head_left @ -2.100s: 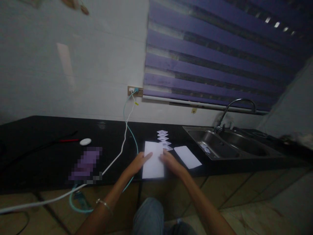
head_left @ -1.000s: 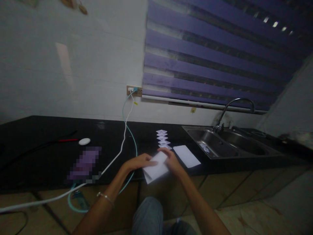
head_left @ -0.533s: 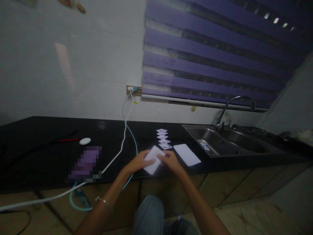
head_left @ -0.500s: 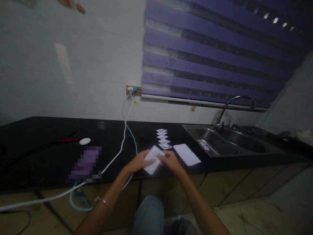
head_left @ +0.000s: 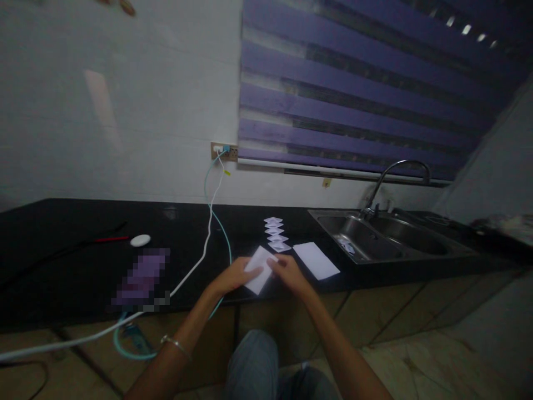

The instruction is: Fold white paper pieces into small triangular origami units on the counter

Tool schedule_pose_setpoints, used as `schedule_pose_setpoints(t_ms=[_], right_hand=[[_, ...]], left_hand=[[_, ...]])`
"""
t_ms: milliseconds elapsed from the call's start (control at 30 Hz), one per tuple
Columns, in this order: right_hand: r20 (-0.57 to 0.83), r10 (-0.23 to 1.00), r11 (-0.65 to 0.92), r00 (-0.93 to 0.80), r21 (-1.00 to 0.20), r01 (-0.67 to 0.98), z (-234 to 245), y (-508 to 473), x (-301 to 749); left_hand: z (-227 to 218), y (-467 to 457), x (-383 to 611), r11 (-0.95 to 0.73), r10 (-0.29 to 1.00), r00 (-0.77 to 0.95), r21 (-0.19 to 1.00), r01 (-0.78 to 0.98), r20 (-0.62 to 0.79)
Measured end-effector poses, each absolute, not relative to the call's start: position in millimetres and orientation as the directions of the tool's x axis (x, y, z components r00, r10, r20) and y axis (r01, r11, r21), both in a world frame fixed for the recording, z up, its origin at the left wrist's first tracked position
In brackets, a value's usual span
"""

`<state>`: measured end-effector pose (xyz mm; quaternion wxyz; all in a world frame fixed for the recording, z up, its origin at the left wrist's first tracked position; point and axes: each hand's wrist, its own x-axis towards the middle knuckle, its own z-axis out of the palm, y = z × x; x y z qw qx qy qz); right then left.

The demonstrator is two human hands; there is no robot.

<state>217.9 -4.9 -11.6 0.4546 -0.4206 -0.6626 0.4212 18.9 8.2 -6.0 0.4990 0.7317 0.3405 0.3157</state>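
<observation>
A white sheet of paper (head_left: pixel 259 271), which looks folded, is held between my two hands at the counter's front edge. My left hand (head_left: pixel 236 275) grips its left side with the thumb lying on top. On the right side, my right hand (head_left: pixel 288 270) pinches the paper near its upper corner; the fingers underneath are hidden. Just behind my hands, several folded white paper pieces (head_left: pixel 276 236) lie in an overlapping column on the counter. Flat white paper (head_left: pixel 316 261) rests to the right of my right hand.
On the black countertop (head_left: pixel 187 222), a white cable (head_left: pixel 208 233) and a teal cable (head_left: pixel 225 230) run from the wall outlet (head_left: pixel 225 151). A white oval object (head_left: pixel 140 240) lies left. A metal sink (head_left: pixel 353 256) with a tall faucet (head_left: pixel 381 183) sits right.
The whole view has shifted slightly, so everything appears a little further left. Both hands keep their hold on the paper, with hardly any visible movement.
</observation>
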Motion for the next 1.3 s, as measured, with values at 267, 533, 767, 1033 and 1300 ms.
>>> schedule_pose_setpoints(t_ms=[267, 533, 767, 1033, 1300], right_hand=[[0.249, 0.934, 0.291, -0.255, -0.946, 0.145, -10.3, -6.2, 218.3], [0.209, 0.940, 0.253, -0.269, -0.957, 0.139, -9.6, -6.8, 216.1], [0.241, 0.916, 0.291, -0.321, -0.949, 0.118, -10.1, -5.7, 215.4], [0.219, 0.900, 0.306, -0.378, -0.933, 0.188, -10.6, -6.4, 213.3], [0.263, 0.931, 0.307, -0.252, -0.938, 0.158, -8.3, -8.4, 217.9]], left_hand=[[-6.5, 9.5, 18.2, -0.271, 0.815, 0.565, 0.946, 0.177, 0.127], [-5.7, 10.1, 18.1, -0.270, 0.881, 0.443, 0.946, 0.182, 0.166], [-8.6, 12.0, 17.3, -0.286, 0.891, 0.407, 0.946, 0.154, 0.203], [-3.7, 10.0, 17.4, -0.255, 0.887, 0.417, 0.963, 0.086, 0.198], [2.3, 9.3, 10.1, -0.152, 0.899, 0.418, 0.988, 0.021, 0.129]])
